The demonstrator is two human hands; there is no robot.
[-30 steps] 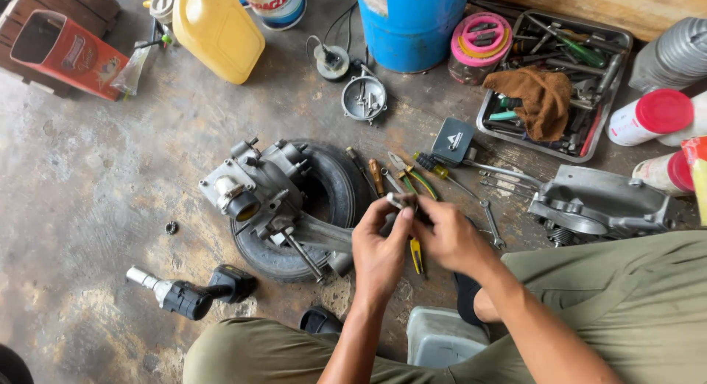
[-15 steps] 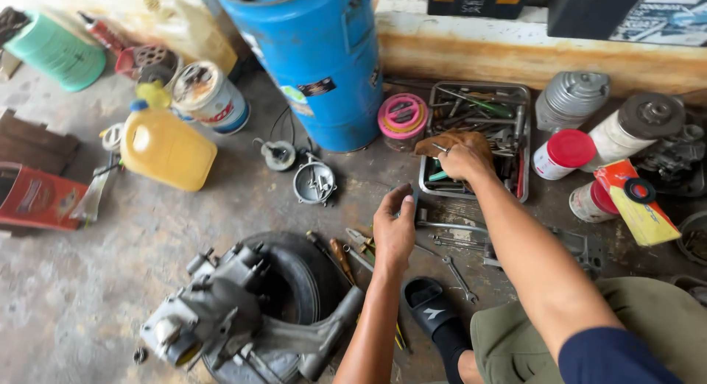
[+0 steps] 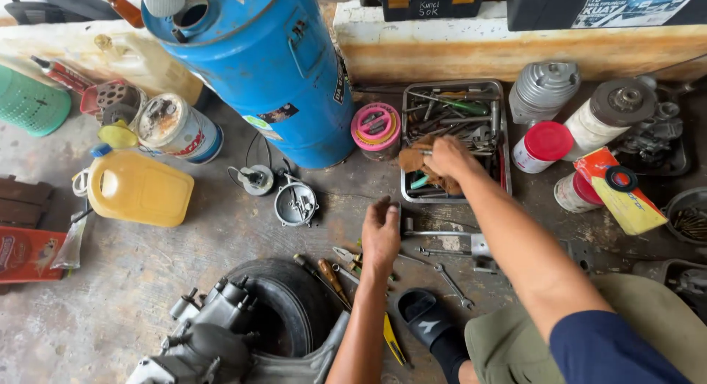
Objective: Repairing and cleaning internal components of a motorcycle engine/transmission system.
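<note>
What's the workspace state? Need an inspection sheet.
Surface: stained concrete floor.
Job's things: brown rag in metal tool tray; tray full of tools.
Clutter: blue drum, yellow jug, tyre with engine, screwdrivers, wrench, cans.
Grippers: right hand on rag; left hand open on floor.
Cables: thin wire by drum.
Surroundings: ledge with toolboxes behind.

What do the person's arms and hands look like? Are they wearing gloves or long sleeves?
No gloves: both hands are bare. The left hand and its forearm are uncovered, with no watch or ring showing. The right hand is bare too, and that arm is uncovered up to a short dark blue sleeve at the shoulder. No bracelets or markings can be seen on either arm.
</note>
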